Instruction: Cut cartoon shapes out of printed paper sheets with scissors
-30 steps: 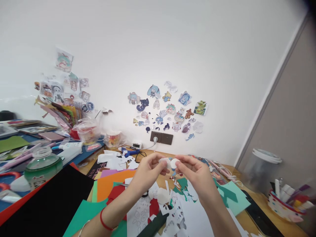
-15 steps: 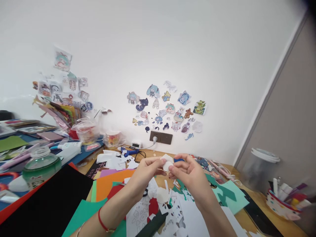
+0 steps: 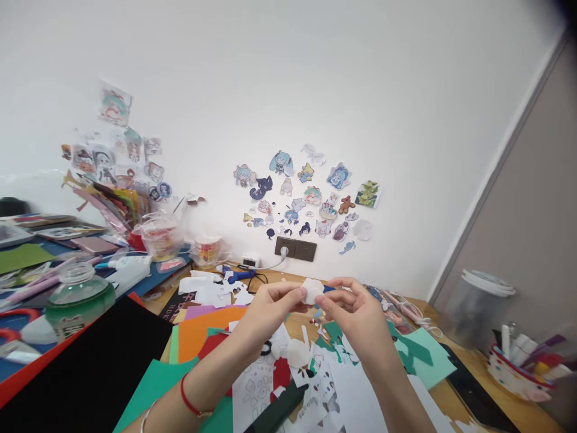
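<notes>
Both my hands are raised over a desk littered with paper scraps. My left hand [image 3: 270,308] pinches a small white paper piece [image 3: 312,290] between thumb and fingers. My right hand [image 3: 356,313] meets it from the right, its fingertips closed on the same white piece. A red cord sits on my left wrist [image 3: 192,402]. Below the hands lie white cut-out sheets [image 3: 315,385], red paper [image 3: 282,376] and teal paper [image 3: 424,355].
Orange paper [image 3: 198,331], green paper and a black sheet [image 3: 90,367] cover the left of the desk. A green-tinted jar [image 3: 79,294], cups and a blue tool [image 3: 241,275] stand behind. A pen holder [image 3: 518,367] and a clear lidded tub [image 3: 480,307] are at right. Stickers cover the wall.
Two white pieces held slightly apart have been brought together into one between both hands. The hands rose a little and stayed close together.
</notes>
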Motion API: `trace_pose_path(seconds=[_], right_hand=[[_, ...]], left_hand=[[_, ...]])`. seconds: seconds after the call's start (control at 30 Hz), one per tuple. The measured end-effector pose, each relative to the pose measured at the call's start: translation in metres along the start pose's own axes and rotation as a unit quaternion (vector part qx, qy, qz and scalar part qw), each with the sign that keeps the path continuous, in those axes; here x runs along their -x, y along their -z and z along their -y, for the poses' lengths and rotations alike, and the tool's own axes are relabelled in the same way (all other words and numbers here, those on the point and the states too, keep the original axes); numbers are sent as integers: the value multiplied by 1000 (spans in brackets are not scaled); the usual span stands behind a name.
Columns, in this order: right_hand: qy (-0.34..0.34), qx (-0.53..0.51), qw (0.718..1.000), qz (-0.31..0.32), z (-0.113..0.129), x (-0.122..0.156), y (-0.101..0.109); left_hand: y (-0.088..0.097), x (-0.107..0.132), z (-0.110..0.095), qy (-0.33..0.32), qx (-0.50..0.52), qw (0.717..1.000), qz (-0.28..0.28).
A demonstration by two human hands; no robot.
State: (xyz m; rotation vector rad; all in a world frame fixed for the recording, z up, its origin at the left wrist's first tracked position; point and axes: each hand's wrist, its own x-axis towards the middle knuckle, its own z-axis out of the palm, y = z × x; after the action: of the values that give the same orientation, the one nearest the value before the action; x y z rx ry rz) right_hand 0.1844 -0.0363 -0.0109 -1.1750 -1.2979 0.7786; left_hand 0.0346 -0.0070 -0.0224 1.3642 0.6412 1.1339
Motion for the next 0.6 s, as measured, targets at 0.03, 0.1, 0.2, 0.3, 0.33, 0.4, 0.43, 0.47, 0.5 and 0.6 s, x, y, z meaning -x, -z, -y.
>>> trace_pose_path(seconds=[0.03,0.1,0.2,0.3,0.33,0.4,0.43,0.47,0.5,0.6], right_hand=[[1,15,1000,0,0,0,0],[5,42,999,0,0,0,1],[21,68,997,-1,-2,1,0],[32,93,995,-4,-3,2,-2],[36,98,994,-8,-3,3,-3],[51,101,993,-15,-3,5,-6],[58,98,993,-21,-3,5,-8],[64,94,993,-26,-2,6,-9],[68,89,993,-30,-2,7,-11],[79,89,992,-47,-1,9,-15]], left_hand=[[0,0,0,-7,-15,1000,-9],[-1,1,1,-28,-43,998,-26],[-1,1,4,-62,-72,995,-29],[-1,-1,8,-81,-89,992,-32],[-1,-2,8,-85,-91,992,-36],[0,-3,9,-91,-92,991,-46],[0,-3,9,-93,-90,990,-49],[0,-3,10,-96,-88,990,-52],[0,-2,10,-99,-85,990,-55],[-2,-1,12,-105,-84,989,-64]])
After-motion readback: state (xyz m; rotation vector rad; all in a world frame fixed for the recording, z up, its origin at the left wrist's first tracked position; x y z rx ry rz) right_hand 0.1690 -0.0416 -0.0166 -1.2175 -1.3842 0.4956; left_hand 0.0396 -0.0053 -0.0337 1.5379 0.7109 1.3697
